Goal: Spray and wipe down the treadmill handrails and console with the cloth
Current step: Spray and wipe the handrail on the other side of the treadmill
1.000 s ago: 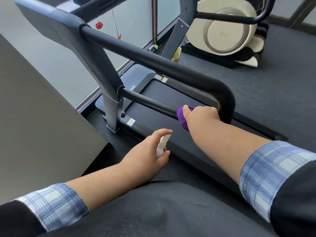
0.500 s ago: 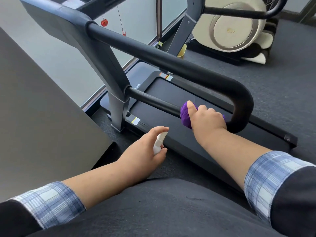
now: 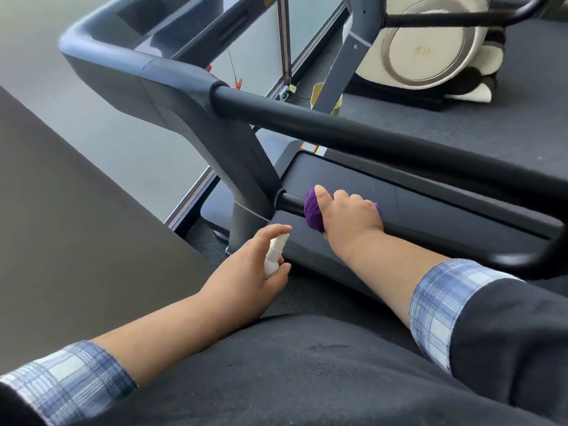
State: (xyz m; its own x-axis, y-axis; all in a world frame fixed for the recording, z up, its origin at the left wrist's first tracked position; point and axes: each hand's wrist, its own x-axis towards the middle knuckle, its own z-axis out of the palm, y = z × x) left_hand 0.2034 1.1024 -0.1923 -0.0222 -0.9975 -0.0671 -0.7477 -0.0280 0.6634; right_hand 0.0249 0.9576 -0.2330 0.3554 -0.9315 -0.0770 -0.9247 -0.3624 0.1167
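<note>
Purple cloth (image 3: 313,215), bunched, against a black lower handrail (image 3: 290,203). White spray bottle (image 3: 275,256), plain, without visible print. Black upper handrail (image 3: 353,130), matte, joined to a slate blue-grey console housing (image 3: 147,72). Same blue-grey on the upright post (image 3: 242,179). Dark charcoal treadmill deck (image 3: 353,179), with a small orange and yellow label (image 3: 313,148) at its far corner. Blue, white and grey plaid cuffs (image 3: 442,309) under black sleeves (image 3: 516,339). Cream and silver flywheel disc (image 3: 430,44) on the neighbouring machine. Red clip (image 3: 237,83) on a thin red cord. Dark grey speckled carpet (image 3: 461,118); pale grey-green glass panel (image 3: 92,118) to the left.
</note>
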